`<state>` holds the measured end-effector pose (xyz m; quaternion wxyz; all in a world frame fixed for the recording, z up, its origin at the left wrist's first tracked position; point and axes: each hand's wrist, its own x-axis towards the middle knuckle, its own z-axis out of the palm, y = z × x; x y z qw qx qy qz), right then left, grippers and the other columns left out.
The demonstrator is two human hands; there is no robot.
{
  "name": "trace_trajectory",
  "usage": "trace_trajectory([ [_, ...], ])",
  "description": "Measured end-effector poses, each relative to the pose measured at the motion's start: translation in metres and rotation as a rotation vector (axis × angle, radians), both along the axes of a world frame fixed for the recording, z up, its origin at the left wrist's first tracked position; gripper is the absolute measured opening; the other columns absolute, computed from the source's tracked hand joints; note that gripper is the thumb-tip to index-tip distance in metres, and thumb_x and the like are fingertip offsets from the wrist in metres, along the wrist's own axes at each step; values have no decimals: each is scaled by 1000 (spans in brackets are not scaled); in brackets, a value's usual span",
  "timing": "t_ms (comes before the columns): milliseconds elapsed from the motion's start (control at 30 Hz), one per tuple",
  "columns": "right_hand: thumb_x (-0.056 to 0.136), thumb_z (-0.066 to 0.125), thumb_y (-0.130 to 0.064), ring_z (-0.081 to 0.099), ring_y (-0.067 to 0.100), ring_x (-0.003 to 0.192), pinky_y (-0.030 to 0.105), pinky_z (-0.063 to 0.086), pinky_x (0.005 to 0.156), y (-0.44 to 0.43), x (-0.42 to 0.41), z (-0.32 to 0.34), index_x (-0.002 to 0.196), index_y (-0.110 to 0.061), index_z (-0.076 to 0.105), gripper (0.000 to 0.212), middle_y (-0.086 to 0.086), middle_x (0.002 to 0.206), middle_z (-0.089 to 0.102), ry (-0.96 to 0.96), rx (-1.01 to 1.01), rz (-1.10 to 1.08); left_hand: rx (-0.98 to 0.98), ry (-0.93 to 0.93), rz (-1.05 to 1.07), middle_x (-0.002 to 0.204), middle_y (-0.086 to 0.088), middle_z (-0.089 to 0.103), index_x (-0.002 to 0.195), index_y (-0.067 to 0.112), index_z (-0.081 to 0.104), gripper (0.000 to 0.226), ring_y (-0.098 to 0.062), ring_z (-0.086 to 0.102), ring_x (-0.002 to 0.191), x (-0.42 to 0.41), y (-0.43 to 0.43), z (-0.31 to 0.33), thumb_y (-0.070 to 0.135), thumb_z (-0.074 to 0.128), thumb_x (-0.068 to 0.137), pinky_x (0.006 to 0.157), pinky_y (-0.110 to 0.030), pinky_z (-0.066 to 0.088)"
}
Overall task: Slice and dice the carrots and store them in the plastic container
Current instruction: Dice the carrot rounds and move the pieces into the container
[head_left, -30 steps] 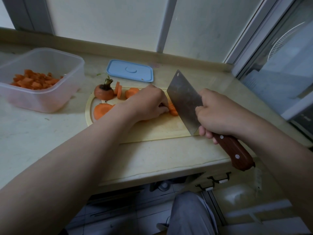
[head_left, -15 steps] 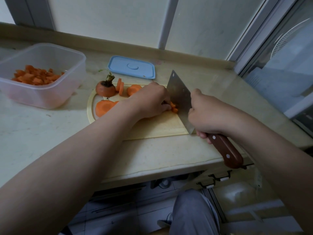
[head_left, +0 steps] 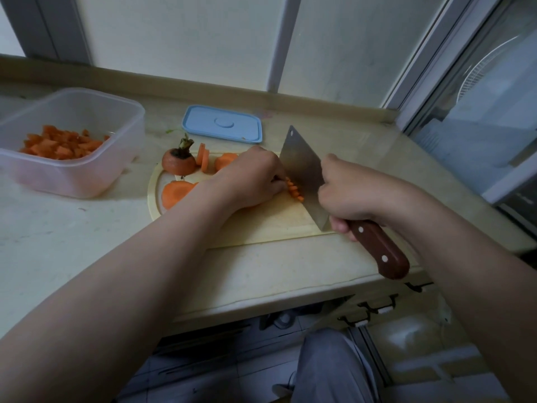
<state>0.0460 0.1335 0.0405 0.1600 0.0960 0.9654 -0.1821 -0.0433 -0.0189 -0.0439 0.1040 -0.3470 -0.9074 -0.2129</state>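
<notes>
Cleaver (head_left: pixel 302 170) lowered onto carrot strips (head_left: pixel 295 191), right hand (head_left: pixel 348 193) clamped round it, left hand (head_left: pixel 252 178) pinching strips

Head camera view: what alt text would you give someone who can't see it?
A person's right hand grips a wooden-handled cleaver, dicing carrot strips that the left hand holds down on a cutting board. Carrot slices and a carrot top lie on the board's far left; a plastic container of diced carrot and a blue lid sit nearby.
</notes>
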Motion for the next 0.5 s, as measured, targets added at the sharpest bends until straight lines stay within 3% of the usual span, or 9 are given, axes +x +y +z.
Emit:
trace_trajectory([
  [133,97,35,-2,56,26,45,35,53,49,-1,-13,-2,134,-16,33,39,18,64,64,34,-31,-12,19,-7,31,93,-5,73,98,14,77,18,-22,62,87,1,0,0,26,67,91,82,-42,53],
  [233,97,36,-1,54,23,37,32,52,45,-1,-11,2,129,-13,34,34,20,66,64,4,-27,20,-8,-5,68,96,-7,71,100,11,76,21,-23,60,89,4,-2,2,26,63,93,83,-43,52],
  [333,100,38,-3,53,20,30,30,50,42,3,-2,3,127,-14,34,30,19,64,63,-30,-10,38,-31,-49,114,111,-6,67,117,15,70,30,-21,58,101,2,-4,3,31,56,96,90,-41,52],
  [400,100,39,-4,57,24,37,32,53,45,7,0,0,126,-15,35,29,18,62,65,-11,-9,39,-68,-97,124,124,-4,63,132,19,60,38,-21,55,112,2,-5,5,30,51,97,96,-39,49],
  [500,94,39,-3,65,31,55,41,60,52,19,-10,-5,121,-7,45,28,20,64,70,71,-141,-27,-150,-129,118,131,-5,60,136,20,54,40,-22,54,118,7,-3,8,25,47,97,97,-37,47],
])
